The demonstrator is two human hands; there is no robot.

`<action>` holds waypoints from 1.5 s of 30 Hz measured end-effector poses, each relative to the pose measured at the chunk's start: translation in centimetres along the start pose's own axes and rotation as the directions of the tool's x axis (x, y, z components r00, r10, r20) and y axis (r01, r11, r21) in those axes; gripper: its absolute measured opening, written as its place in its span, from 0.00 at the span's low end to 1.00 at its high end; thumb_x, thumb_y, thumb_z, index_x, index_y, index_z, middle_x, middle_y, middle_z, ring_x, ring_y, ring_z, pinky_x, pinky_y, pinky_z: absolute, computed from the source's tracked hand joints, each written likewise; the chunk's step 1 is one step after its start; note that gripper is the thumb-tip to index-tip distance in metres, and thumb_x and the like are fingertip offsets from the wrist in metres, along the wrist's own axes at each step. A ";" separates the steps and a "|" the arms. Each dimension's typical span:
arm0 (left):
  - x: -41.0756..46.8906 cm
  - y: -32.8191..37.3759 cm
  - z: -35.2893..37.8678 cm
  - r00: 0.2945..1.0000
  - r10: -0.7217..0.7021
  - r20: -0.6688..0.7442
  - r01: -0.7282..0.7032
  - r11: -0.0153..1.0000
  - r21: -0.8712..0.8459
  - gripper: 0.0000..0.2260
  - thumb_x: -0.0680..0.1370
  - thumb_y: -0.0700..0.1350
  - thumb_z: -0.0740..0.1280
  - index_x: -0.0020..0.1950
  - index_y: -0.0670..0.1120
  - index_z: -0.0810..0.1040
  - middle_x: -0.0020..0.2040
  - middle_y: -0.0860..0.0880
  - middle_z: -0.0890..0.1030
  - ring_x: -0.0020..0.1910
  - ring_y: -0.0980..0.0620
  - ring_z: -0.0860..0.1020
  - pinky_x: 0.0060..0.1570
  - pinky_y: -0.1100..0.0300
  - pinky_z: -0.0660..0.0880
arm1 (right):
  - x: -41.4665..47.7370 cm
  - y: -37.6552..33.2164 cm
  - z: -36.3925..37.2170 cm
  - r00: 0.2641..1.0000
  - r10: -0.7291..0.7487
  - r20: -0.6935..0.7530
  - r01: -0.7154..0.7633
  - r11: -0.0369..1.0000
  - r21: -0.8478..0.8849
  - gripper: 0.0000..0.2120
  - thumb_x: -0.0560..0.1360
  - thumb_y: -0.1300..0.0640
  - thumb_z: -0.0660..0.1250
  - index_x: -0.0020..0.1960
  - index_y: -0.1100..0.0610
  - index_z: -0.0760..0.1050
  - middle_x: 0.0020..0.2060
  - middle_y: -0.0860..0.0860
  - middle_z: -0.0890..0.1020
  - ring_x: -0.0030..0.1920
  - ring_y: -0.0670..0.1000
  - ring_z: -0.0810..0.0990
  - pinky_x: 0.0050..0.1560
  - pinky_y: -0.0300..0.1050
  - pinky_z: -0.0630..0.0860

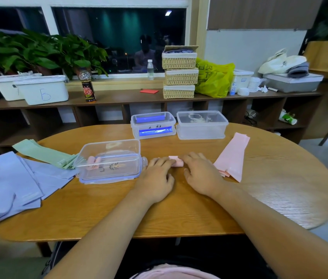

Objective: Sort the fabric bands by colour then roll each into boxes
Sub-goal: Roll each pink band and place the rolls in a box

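A small pink fabric roll [177, 161] lies on the wooden table [179, 214] between my two hands. My left hand [157, 178] touches its left end with the fingertips, and my right hand [201, 174] rests over its right end. Right of my hands lies a flat stack of pink bands [232, 156]. A clear box [110, 160] to the left holds a rolled pink band [93, 162]. At the table's left lie green bands [44, 154] and lavender bands [18, 184]. Farther back stand a clear box with a blue roll [153, 125] and another clear box [201, 124].
Behind the table runs a low shelf [118, 97] with white bins [42, 89], a dark bottle [88, 85], stacked wicker baskets [180, 73], a yellow bag [214, 79] and plants [38, 51]. A table leg or chair stands at the far right.
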State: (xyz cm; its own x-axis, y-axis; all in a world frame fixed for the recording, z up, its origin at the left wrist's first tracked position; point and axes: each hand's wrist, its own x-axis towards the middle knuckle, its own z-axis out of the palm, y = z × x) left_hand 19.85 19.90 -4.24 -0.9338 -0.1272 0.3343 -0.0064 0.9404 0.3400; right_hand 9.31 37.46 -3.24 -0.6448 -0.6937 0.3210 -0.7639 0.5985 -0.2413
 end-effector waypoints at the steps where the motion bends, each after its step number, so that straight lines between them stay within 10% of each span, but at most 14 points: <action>1: 0.3 0.0 0.1 1.000 -0.008 0.011 0.008 1.000 -0.001 0.25 0.82 0.49 0.61 0.80 0.55 0.68 0.78 0.57 0.69 0.78 0.53 0.62 0.77 0.48 0.66 | 0.1 -0.2 0.1 0.999 -0.007 -0.038 0.006 1.000 -0.011 0.22 0.81 0.57 0.62 0.74 0.47 0.73 0.64 0.45 0.77 0.63 0.51 0.73 0.62 0.54 0.76; 14: -0.7 0.4 -0.2 0.987 -0.139 -0.079 0.124 0.978 -0.168 0.28 0.82 0.45 0.65 0.82 0.51 0.62 0.76 0.51 0.72 0.75 0.54 0.69 0.70 0.56 0.71 | 3.6 -1.4 1.3 0.994 0.079 -0.071 -0.085 0.992 -0.093 0.13 0.83 0.49 0.63 0.66 0.46 0.76 0.60 0.45 0.79 0.60 0.51 0.76 0.54 0.49 0.71; 19: -0.8 0.3 -0.3 0.981 -0.155 -0.112 0.129 0.968 -0.214 0.28 0.81 0.45 0.65 0.81 0.52 0.63 0.73 0.50 0.74 0.72 0.53 0.71 0.69 0.52 0.74 | 3.6 -0.5 2.1 0.961 0.182 -0.210 -0.153 0.977 0.150 0.10 0.83 0.46 0.67 0.62 0.44 0.80 0.56 0.41 0.82 0.57 0.47 0.78 0.55 0.50 0.77; 21: -1.0 0.5 -0.5 0.976 -0.158 -0.152 0.116 0.961 -0.252 0.28 0.81 0.44 0.65 0.81 0.51 0.63 0.74 0.50 0.74 0.73 0.54 0.71 0.71 0.54 0.71 | 2.8 -1.4 1.4 0.915 0.373 -0.156 -0.212 0.771 0.600 0.10 0.82 0.50 0.70 0.62 0.47 0.81 0.54 0.41 0.85 0.56 0.44 0.82 0.57 0.46 0.79; 23: -1.0 0.6 -0.8 0.972 -0.145 -0.184 0.089 0.955 -0.282 0.29 0.81 0.43 0.66 0.82 0.51 0.63 0.75 0.51 0.72 0.74 0.54 0.70 0.74 0.55 0.69 | 1.6 -2.4 0.8 0.879 0.475 0.047 -0.238 0.350 0.906 0.10 0.83 0.53 0.70 0.63 0.51 0.82 0.52 0.46 0.87 0.56 0.47 0.85 0.59 0.46 0.80; 27: -1.3 0.7 -1.1 0.983 -0.072 -0.167 0.008 0.935 -0.353 0.35 0.79 0.49 0.72 0.83 0.55 0.60 0.79 0.56 0.68 0.78 0.59 0.66 0.76 0.58 0.66 | -0.7 -2.7 -0.1 0.925 0.277 0.260 -0.240 -0.105 0.965 0.11 0.84 0.56 0.68 0.64 0.56 0.83 0.55 0.57 0.87 0.53 0.53 0.84 0.57 0.50 0.80; 32: -1.6 1.3 -1.6 0.984 -0.018 -0.176 -0.053 0.918 -0.394 0.41 0.74 0.58 0.79 0.82 0.58 0.62 0.76 0.60 0.70 0.74 0.64 0.66 0.71 0.70 0.63 | -1.7 -3.6 -0.3 0.957 0.109 0.268 -0.269 0.000 0.963 0.13 0.85 0.59 0.65 0.65 0.58 0.83 0.55 0.62 0.86 0.51 0.52 0.83 0.54 0.45 0.80; 36: -1.6 1.0 -1.4 0.979 -0.017 -0.203 -0.066 0.916 -0.396 0.32 0.74 0.54 0.79 0.76 0.58 0.72 0.69 0.59 0.77 0.69 0.61 0.74 0.69 0.58 0.73 | -1.8 -4.0 -0.4 0.967 0.046 0.251 -0.255 0.093 0.963 0.13 0.85 0.59 0.64 0.65 0.57 0.83 0.59 0.62 0.85 0.57 0.56 0.84 0.62 0.53 0.80; 45: -1.4 0.7 -1.1 0.975 -0.049 -0.219 -0.042 0.917 -0.396 0.29 0.72 0.52 0.82 0.72 0.56 0.79 0.66 0.58 0.82 0.64 0.60 0.78 0.65 0.63 0.74 | -2.0 -4.5 -0.2 0.963 0.131 0.235 -0.256 0.173 0.951 0.13 0.86 0.59 0.62 0.63 0.55 0.85 0.55 0.56 0.87 0.52 0.52 0.83 0.63 0.57 0.79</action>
State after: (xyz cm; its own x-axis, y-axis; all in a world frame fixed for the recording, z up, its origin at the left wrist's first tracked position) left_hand 21.57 20.37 -3.47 -0.8316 -0.2394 0.5012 0.1753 0.7431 0.6458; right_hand 14.07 36.27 -2.61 -0.7266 -0.6842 0.0624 0.0092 -0.1006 -0.9949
